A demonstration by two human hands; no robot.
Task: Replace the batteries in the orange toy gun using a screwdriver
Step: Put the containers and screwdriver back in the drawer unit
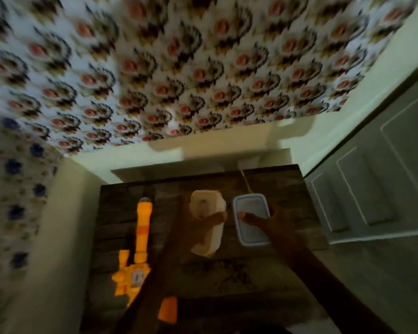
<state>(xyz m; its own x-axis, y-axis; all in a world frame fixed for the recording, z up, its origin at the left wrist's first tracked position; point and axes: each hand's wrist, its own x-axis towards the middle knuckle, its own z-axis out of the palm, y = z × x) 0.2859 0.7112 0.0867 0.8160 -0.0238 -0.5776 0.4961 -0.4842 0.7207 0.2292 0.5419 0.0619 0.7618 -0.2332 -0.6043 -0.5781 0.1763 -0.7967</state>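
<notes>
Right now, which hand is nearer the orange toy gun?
Left. The left hand holds the beige container just right of the orange toy gun; the right hand is farther right, on the blue-rimmed lid.

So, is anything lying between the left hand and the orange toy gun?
Nothing visible. The left hand grips a beige container; the orange toy gun lies to its left on bare table, partly under the left forearm.

A dark, weathered wooden worktop (121,213) is carrying a clear rectangular plastic container lid with a blue rim (251,219) and, just left of it, a cream rectangular plastic tub (206,208). Floral-patterned fabric (179,68) is filling the upper view. A grey panelled door (377,194) is standing at the right.
</notes>
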